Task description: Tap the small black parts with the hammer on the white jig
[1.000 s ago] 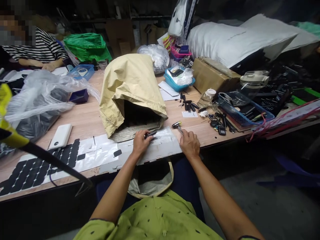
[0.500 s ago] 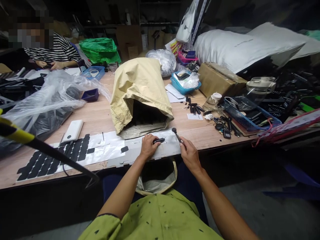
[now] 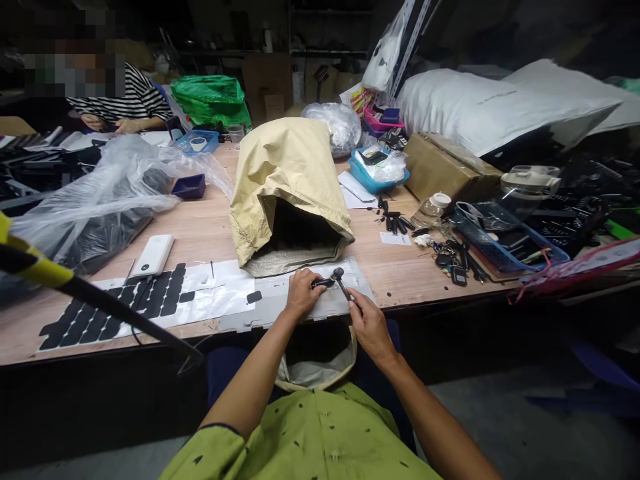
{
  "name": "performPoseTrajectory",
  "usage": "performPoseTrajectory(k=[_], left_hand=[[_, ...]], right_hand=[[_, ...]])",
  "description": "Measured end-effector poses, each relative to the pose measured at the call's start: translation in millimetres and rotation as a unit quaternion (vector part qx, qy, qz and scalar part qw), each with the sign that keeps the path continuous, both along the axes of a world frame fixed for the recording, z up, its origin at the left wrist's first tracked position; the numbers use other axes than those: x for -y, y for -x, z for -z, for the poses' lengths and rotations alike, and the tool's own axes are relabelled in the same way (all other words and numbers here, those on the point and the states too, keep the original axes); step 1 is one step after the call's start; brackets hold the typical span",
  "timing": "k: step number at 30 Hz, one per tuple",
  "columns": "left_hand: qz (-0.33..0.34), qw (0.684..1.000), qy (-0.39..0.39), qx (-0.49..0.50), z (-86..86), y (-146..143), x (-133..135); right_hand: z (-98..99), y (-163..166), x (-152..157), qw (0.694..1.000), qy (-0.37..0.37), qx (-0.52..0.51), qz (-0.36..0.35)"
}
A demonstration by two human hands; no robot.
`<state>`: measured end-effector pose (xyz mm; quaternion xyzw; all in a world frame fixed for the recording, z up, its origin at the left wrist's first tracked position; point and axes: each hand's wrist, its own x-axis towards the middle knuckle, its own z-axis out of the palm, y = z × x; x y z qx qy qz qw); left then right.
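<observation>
My left hand (image 3: 301, 293) is closed around a small black part (image 3: 323, 283), whose narrow end sticks out to the right over a grey board (image 3: 270, 305) at the table's front edge. My right hand (image 3: 369, 325) grips a small hammer (image 3: 345, 288) with a round dark head and a thin shaft. The hammer's head is at the tip of the black part; whether they touch I cannot tell. Just behind my hands lies a beige sack (image 3: 285, 160), its dark mouth facing me. What is inside the sack is too dark to make out.
Dark flat cells (image 3: 150, 300) and a white power bank (image 3: 154, 255) lie left. A black and yellow bar (image 3: 100, 300) crosses the left foreground. Several black parts (image 3: 395, 220), a jar (image 3: 431, 210) and a blue basket (image 3: 505, 233) stand right. A co-worker (image 3: 143, 93) sits at far left.
My right hand has moved left, bringing the hammer's head over to the tip of the black part. My left hand still holds that part. The whole view has shifted slightly.
</observation>
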<state>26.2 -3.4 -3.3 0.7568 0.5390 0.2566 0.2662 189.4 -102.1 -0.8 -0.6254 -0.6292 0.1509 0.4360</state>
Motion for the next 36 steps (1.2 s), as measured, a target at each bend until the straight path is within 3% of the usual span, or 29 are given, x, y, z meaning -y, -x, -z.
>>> performPoseTrajectory(k=[9, 14, 19, 25, 28, 31, 36], left_hand=[[-0.008, 1.0, 0.019, 0.006, -3.2, -2, 1], [-0.007, 1.0, 0.021, 0.014, -1.9, -4, 0], [0.0, 1.0, 0.025, 0.011, -3.0, -3, 1], [0.01, 0.999, 0.031, 0.003, -3.5, -1, 0], [0.04, 0.998, 0.051, -0.005, -6.6, 3, -2], [0.115, 0.991, 0.072, -0.005, -10.0, 15, 5], [0.217, 0.974, 0.062, -0.013, -1.0, 45, 51]], right_hand=[[6.3, 11, -1, 0.999, -0.003, 0.019, -0.028], [8.5, -31, -11, 0.991, 0.006, 0.108, 0.074], [9.9, -81, -41, 0.942, 0.088, 0.259, 0.196], [18.4, -78, -66, 0.898, 0.097, 0.351, 0.245], [21.8, -72, -69, 0.888, 0.084, 0.374, 0.255], [24.6, -71, -69, 0.883, 0.076, 0.384, 0.258], [26.4, -73, -70, 0.882, 0.068, 0.387, 0.26]])
